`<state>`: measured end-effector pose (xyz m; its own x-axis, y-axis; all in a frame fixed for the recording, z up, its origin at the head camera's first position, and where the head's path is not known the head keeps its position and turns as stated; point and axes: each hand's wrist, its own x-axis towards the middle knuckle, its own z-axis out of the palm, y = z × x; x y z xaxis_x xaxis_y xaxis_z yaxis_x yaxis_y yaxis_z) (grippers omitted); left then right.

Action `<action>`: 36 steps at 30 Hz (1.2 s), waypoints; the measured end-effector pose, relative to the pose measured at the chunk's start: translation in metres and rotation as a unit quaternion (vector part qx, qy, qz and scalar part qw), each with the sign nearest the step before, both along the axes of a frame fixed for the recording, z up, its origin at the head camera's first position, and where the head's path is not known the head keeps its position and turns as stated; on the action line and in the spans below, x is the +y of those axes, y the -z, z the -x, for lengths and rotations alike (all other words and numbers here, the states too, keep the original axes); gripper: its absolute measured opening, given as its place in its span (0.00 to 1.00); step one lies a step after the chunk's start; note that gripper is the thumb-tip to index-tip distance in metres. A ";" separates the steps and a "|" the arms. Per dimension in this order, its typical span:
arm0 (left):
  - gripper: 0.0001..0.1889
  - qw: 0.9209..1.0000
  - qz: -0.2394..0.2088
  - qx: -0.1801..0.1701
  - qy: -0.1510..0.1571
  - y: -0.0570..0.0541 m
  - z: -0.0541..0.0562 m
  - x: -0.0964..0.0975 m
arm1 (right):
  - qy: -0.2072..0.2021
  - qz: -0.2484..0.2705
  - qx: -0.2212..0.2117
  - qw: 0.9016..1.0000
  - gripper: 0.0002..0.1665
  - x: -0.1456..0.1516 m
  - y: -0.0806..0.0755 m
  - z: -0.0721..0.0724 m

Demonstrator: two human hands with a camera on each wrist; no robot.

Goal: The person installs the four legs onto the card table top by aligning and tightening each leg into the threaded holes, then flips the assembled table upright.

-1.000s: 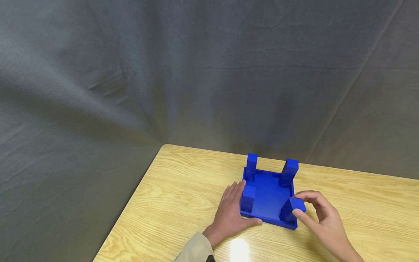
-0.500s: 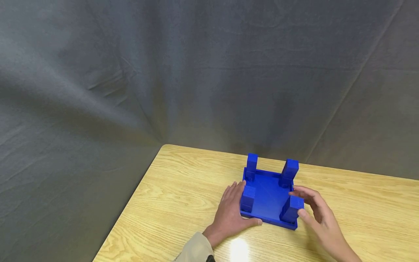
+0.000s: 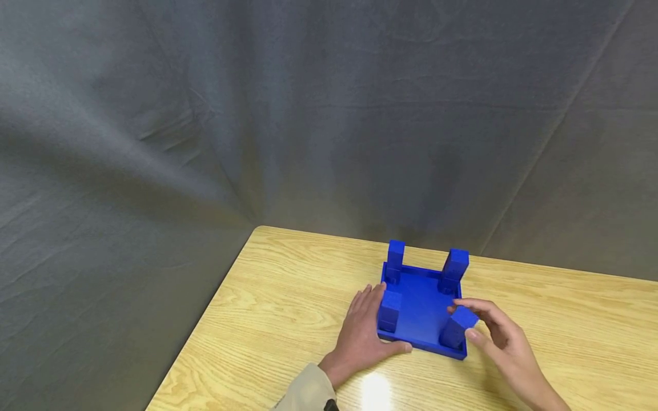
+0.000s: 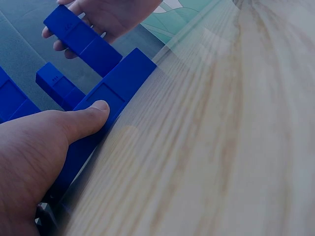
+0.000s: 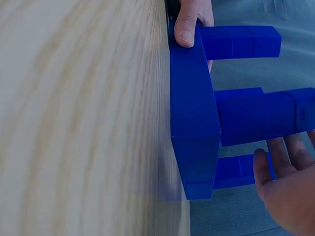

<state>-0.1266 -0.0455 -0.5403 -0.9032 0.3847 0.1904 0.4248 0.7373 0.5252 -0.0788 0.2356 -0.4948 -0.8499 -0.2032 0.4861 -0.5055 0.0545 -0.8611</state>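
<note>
A square blue plastic base (image 3: pixel 422 308) with a raised rim lies on the table, and blue posts stand upright at its corners. My left hand (image 3: pixel 360 331) braces the near-left corner: fingers lie straight along the left wall, the thumb presses on the front wall. Beside them stands the near-left post (image 3: pixel 389 312). My right hand (image 3: pixel 506 345) holds the near-right post (image 3: pixel 457 326) near its top, thumb in front and fingers behind. That post's top sits turned relative to the base. In the right wrist view, the post (image 5: pixel 268 117) shows a seam and small raised marks.
Two more posts, the far-left (image 3: pixel 394 258) and the far-right (image 3: pixel 454 267), rise from the back corners. The wooden table (image 3: pixel 277 297) ends at a left edge, and a grey curtain (image 3: pixel 329 125) hangs close behind it.
The near-right post has turned about its upright axis, and my right fingers have shifted around it. My left hand and the base have stayed put.
</note>
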 end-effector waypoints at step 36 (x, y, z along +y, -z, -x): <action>0.67 1.000 0.005 -0.001 -0.001 0.001 0.000 0.000 | -0.016 0.012 -0.021 1.000 0.27 0.004 0.002 0.001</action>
<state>-0.1267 -0.0455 -0.5413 -0.9042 0.3852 0.1844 0.4224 0.7435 0.5184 -0.0800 0.2397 -0.4970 -0.8631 -0.2189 0.4552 -0.4701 0.0186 -0.8824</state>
